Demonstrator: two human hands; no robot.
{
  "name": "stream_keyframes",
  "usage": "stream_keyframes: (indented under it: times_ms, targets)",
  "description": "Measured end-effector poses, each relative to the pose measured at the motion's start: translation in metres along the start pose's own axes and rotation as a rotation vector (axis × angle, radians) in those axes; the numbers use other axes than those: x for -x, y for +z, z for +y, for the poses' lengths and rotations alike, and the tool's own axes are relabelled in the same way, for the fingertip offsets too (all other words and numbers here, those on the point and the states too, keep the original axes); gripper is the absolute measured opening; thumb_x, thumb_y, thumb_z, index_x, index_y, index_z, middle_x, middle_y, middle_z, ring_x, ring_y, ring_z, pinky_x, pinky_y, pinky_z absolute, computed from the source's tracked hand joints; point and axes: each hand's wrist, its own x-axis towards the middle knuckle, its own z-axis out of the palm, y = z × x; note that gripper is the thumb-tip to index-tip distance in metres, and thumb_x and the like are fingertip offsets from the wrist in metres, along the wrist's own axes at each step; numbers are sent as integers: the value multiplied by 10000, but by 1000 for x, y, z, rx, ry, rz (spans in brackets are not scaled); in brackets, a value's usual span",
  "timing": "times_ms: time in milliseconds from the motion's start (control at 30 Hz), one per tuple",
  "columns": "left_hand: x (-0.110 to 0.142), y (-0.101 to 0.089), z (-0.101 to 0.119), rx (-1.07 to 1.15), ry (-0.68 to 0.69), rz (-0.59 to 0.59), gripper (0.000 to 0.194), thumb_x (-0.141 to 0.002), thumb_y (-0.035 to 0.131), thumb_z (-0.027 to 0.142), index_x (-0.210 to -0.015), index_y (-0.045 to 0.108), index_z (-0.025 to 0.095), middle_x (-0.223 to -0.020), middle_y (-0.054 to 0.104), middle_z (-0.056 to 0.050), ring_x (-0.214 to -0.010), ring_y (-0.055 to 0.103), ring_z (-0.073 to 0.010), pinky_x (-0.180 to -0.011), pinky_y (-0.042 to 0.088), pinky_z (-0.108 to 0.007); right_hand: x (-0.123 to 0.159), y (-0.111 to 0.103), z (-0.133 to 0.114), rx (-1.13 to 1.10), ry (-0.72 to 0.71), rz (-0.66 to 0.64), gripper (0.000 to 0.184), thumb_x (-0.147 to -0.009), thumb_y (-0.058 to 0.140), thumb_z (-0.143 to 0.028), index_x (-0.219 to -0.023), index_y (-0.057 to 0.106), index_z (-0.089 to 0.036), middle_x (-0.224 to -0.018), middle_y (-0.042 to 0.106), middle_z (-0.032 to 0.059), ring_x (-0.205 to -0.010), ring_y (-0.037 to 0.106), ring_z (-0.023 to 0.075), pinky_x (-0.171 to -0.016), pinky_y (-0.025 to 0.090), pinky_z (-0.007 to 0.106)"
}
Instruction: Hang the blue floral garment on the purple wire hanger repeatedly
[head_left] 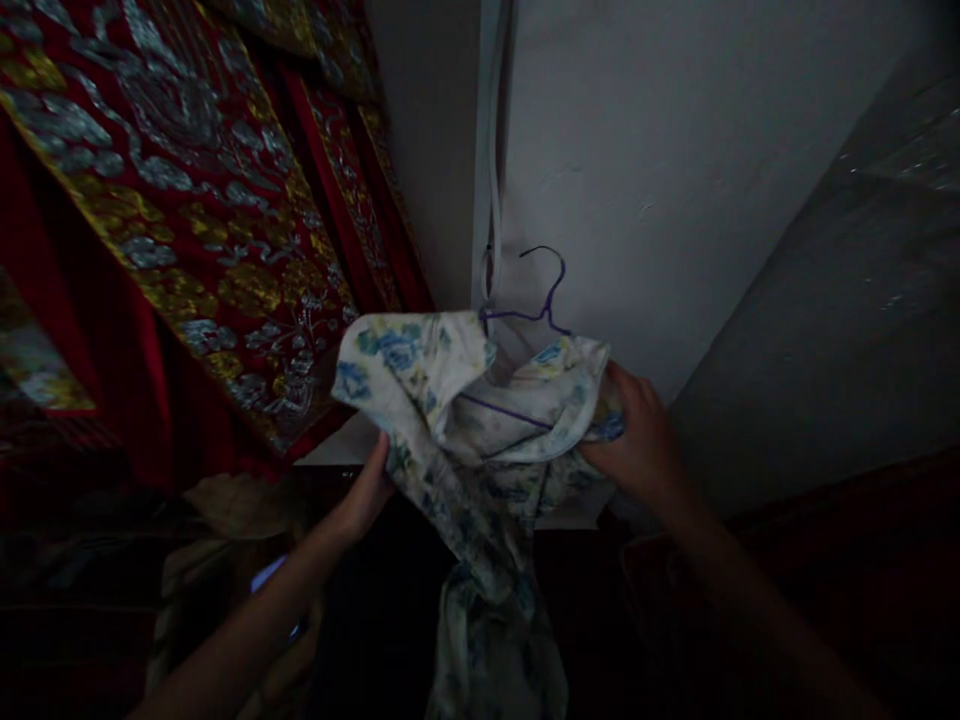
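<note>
A white dress or blouse (480, 520) with blue and yellow flowers hangs down between my hands, its exact kind unclear in the dim light. Inside its neck opening sits a thin purple hanger (517, 413), the dark hook standing free above the collar in front of the wall. My left hand (375, 480) grips the garment's left shoulder side from below, the thumb showing and the other fingers hidden behind the cloth. At the other shoulder, my right hand (630, 430) is closed round the fabric near the collar's edge.
Red hangings (247, 200) with gold and silver embroidery fill the left side. A white cable (495, 170) runs down the pale wall (675, 150) behind the hanger. At lower left stands a light-coloured bag or basket (176, 580), hard to make out in the dark.
</note>
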Motion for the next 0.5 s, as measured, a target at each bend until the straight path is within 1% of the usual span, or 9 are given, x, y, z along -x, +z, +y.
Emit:
stream_keyframes:
  times_ms: [33, 67, 100, 133, 200, 300, 367, 433, 500]
  targets:
    - [7, -2, -7, -5, -28, -29, 795, -726, 621, 836, -1169, 739, 186, -1240, 730, -152, -1296, 585, -382, -1127, 408, -542, -8, -6, 5, 28, 16, 10, 888, -682, 771, -431, -1475, 456, -183, -1264, 593, 184, -1162, 586, 423, -941, 511, 558]
    - [12, -2, -13, -26, -35, -53, 800, -727, 623, 835, -1186, 733, 189, -1261, 723, -149, -1303, 581, -376, -1138, 400, -527, -17, -10, 6, 52, 15, 15, 862, -686, 766, -442, -1456, 482, -179, -1253, 598, 187, -1158, 585, 430, -935, 510, 563]
    - [16, 1, -19, -61, -15, -57, 760, -742, 654, 794, -1204, 724, 195, -1287, 713, -140, -1314, 573, -363, -1150, 390, -506, -27, -12, 4, 68, 0, 18, 836, -685, 766, -449, -1433, 510, -176, -1242, 604, 189, -1154, 585, 435, -930, 508, 565]
    - [17, 6, -23, -95, 23, -30, 693, -757, 706, 724, -1210, 716, 201, -1305, 705, -127, -1321, 569, -350, -1157, 382, -482, -37, -13, 0, 77, -26, 20, 820, -680, 769, -451, -1414, 531, -174, -1232, 608, 190, -1150, 583, 439, -929, 505, 567]
    - [14, 16, -29, -149, 109, 94, 569, -752, 799, 570, -1171, 717, 195, -1295, 712, -108, -1301, 583, -333, -1146, 393, -445, -55, -12, -13, 72, -92, 18, 835, -663, 777, -438, -1415, 536, -166, -1229, 612, 188, -1148, 579, 440, -944, 493, 572]
    - [7, 24, -40, -173, 141, 301, 498, -723, 821, 495, -1066, 717, 149, -1172, 756, -115, -1198, 646, -337, -1085, 448, -443, -63, -14, -29, 6, -202, -41, 925, -653, 773, -381, -1496, 459, -166, -1310, 589, 183, -1198, 556, 423, -1008, 456, 580]
    - [9, 23, -52, -188, 125, 420, 441, -724, 806, 449, -1024, 708, 141, -1144, 760, -115, -1190, 651, -331, -1076, 456, -437, -52, -19, -31, -68, -272, -115, 886, -681, 745, -337, -1509, 455, -214, -1422, 541, 162, -1284, 506, 412, -1068, 409, 592]
    - [20, 19, -68, -176, 76, 518, 401, -740, 783, 427, -1028, 699, 161, -1190, 747, -108, -1235, 631, -316, -1082, 457, -421, -27, -24, -29, -176, -298, -159, 758, -735, 704, -296, -1467, 511, -270, -1492, 512, 116, -1379, 440, 394, -1130, 346, 600]
    - [36, 16, -86, -118, -11, 578, 401, -781, 743, 466, -1064, 691, 187, -1234, 733, -102, -1259, 625, -296, -1064, 481, -403, 10, -24, -31, -322, -208, -115, 605, -797, 668, -273, -1395, 579, -292, -1467, 556, 86, -1422, 419, 364, -1171, 305, 586]
